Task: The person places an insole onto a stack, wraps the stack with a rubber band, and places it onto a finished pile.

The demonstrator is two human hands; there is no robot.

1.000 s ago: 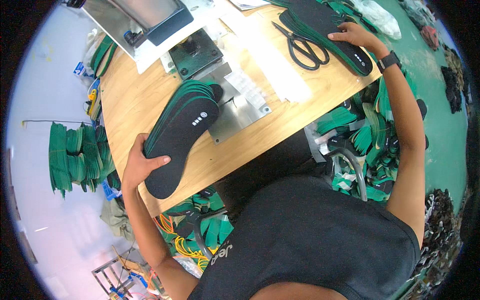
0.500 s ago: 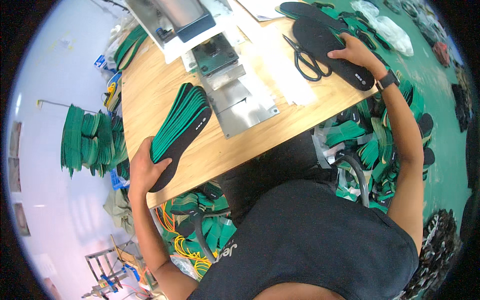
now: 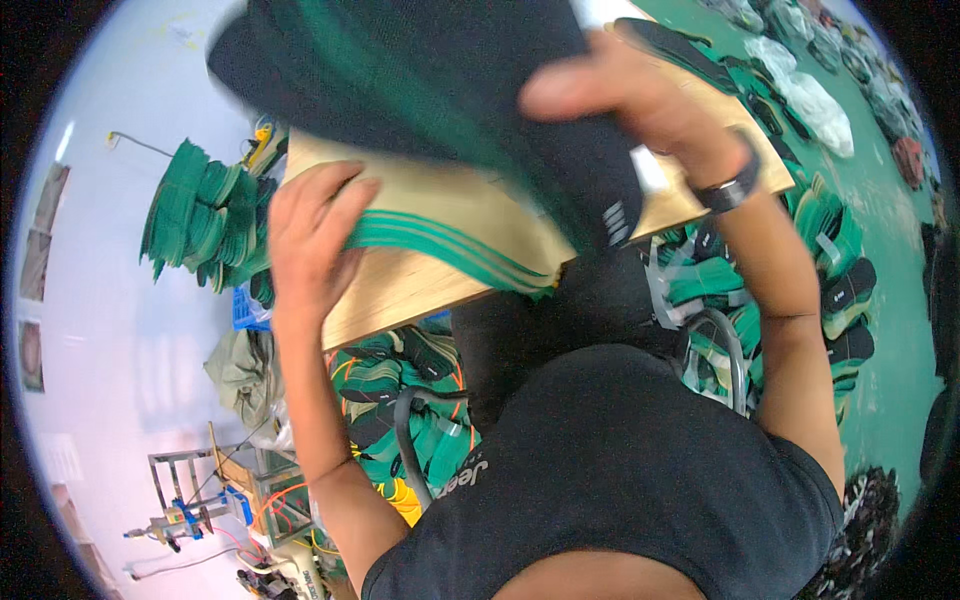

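Head view: stack of black-and-green insoles (image 3: pixel 440 110) raised close to the camera, above the wooden table (image 3: pixel 420 280).
Left hand (image 3: pixel 305 235) fingers curled around the stack's lower end; right hand (image 3: pixel 640 100) fingers closed over its top.

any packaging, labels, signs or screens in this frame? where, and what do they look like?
Clear plastic bags: on the green floor, upper right; crumpled, whitish.
White label mark: on the black face of the insole stack held by both hands; small, blurred.
Wall pictures: far left edge; brownish rectangles.
No screens visible.
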